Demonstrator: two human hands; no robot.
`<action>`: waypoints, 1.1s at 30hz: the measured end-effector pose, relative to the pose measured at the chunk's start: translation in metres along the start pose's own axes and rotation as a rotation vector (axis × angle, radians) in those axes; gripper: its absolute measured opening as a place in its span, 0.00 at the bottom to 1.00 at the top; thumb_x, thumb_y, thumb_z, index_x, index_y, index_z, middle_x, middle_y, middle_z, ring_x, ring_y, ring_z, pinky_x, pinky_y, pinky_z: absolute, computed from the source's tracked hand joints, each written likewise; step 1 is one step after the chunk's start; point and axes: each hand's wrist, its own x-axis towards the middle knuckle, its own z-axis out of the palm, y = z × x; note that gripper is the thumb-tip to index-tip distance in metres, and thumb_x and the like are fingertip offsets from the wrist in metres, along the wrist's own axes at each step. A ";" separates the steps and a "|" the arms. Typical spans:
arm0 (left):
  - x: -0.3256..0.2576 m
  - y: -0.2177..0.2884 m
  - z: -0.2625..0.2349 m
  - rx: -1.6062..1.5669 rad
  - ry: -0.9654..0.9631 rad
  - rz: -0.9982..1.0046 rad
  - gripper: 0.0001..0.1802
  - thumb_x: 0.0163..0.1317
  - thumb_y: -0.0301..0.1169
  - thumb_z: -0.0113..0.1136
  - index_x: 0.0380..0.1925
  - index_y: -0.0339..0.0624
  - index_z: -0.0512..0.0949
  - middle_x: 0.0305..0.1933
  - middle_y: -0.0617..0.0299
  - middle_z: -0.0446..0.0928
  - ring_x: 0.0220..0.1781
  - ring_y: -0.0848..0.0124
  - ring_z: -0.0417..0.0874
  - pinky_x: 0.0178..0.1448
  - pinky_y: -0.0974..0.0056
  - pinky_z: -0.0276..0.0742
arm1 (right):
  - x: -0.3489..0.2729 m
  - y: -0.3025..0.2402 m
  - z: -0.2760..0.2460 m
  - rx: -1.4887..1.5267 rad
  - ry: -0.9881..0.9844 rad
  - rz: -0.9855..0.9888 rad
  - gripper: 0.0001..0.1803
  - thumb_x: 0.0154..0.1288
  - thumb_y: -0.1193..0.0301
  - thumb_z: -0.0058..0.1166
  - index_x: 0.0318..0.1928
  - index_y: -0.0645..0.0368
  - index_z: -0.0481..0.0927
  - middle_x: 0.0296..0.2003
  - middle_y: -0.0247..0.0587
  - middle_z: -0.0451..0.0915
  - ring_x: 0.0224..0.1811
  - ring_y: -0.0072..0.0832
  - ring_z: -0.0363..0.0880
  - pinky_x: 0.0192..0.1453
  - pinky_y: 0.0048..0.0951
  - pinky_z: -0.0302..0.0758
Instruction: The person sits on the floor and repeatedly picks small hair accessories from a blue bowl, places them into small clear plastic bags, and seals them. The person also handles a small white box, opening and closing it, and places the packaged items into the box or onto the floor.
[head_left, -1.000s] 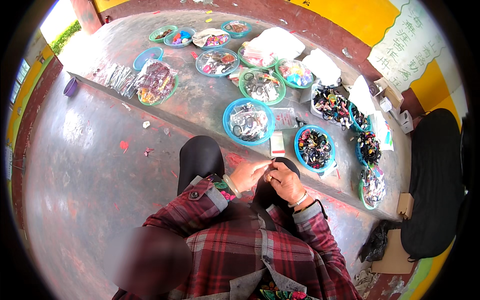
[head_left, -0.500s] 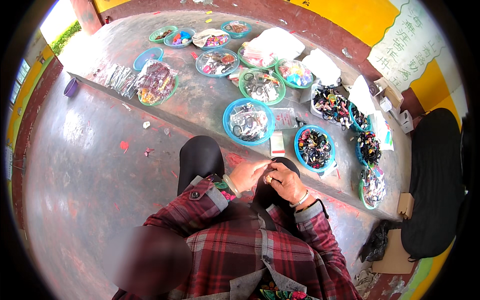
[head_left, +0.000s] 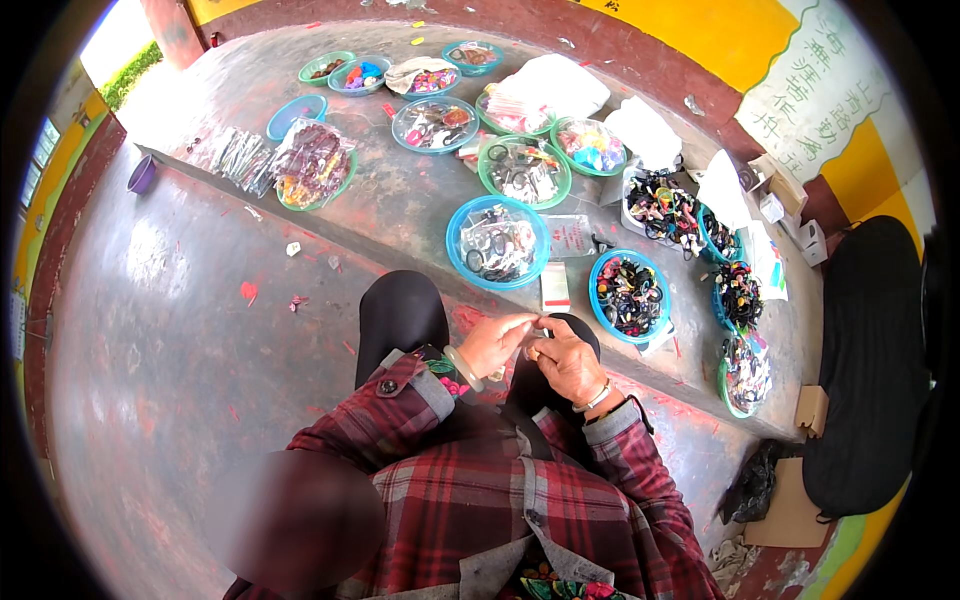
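My left hand [head_left: 491, 343] and my right hand [head_left: 570, 367] meet over my right knee, fingertips touching. Both are closed in a pinch. Whatever lies between the fingertips is too small and too hidden to name. A small pale thing [head_left: 497, 374] shows just under my left palm, its kind unclear. Beyond my knees, a blue basin [head_left: 458, 262] holds clear bags of dark rings, possibly hair ties. To its right, another blue basin [head_left: 597, 310] is full of dark hair ties with colourful bits. Between the two lies a white and red card [head_left: 555, 287].
On the raised concrete ledge [head_left: 400, 215] stand several more basins of small goods, including a green basin [head_left: 566, 190]. White plastic bags [head_left: 565, 88] lie behind them. A black covered shape [head_left: 865, 370] and cardboard [head_left: 790, 510] stand at right; a purple bowl [head_left: 142, 176] sits far left.
My hands have shifted slightly, with the right fingers curling more. The small golden thing seen at my right fingers is no longer visible there; a pale thing now shows under my left palm.
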 end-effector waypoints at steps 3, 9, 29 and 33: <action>0.000 -0.002 -0.001 0.079 0.076 0.045 0.16 0.67 0.26 0.40 0.52 0.32 0.68 0.46 0.55 0.76 0.48 0.69 0.78 0.50 0.68 0.74 | 0.000 -0.002 -0.001 0.014 0.025 -0.011 0.07 0.51 0.79 0.53 0.32 0.60 0.79 0.49 0.50 0.71 0.40 0.43 0.77 0.42 0.33 0.75; -0.003 0.023 0.000 0.328 0.200 -0.074 0.14 0.57 0.29 0.50 0.43 0.38 0.74 0.39 0.48 0.77 0.40 0.55 0.78 0.43 0.59 0.73 | -0.002 0.009 0.001 0.190 0.211 0.079 0.07 0.52 0.79 0.53 0.33 0.62 0.80 0.49 0.46 0.73 0.32 0.30 0.78 0.35 0.24 0.75; 0.003 -0.001 -0.011 -0.581 0.406 -0.666 0.13 0.64 0.30 0.43 0.41 0.31 0.70 0.43 0.51 0.73 0.43 0.63 0.78 0.48 0.60 0.75 | -0.015 0.023 -0.007 1.119 -0.006 0.663 0.16 0.63 0.68 0.46 0.51 0.58 0.69 0.30 0.35 0.76 0.21 0.18 0.70 0.21 0.17 0.64; 0.002 -0.002 -0.013 -0.513 0.343 -0.641 0.13 0.64 0.30 0.43 0.42 0.30 0.69 0.43 0.53 0.73 0.42 0.63 0.78 0.49 0.59 0.76 | -0.017 0.037 -0.007 0.885 0.079 0.644 0.13 0.58 0.62 0.57 0.37 0.59 0.79 0.27 0.29 0.75 0.23 0.17 0.71 0.25 0.18 0.66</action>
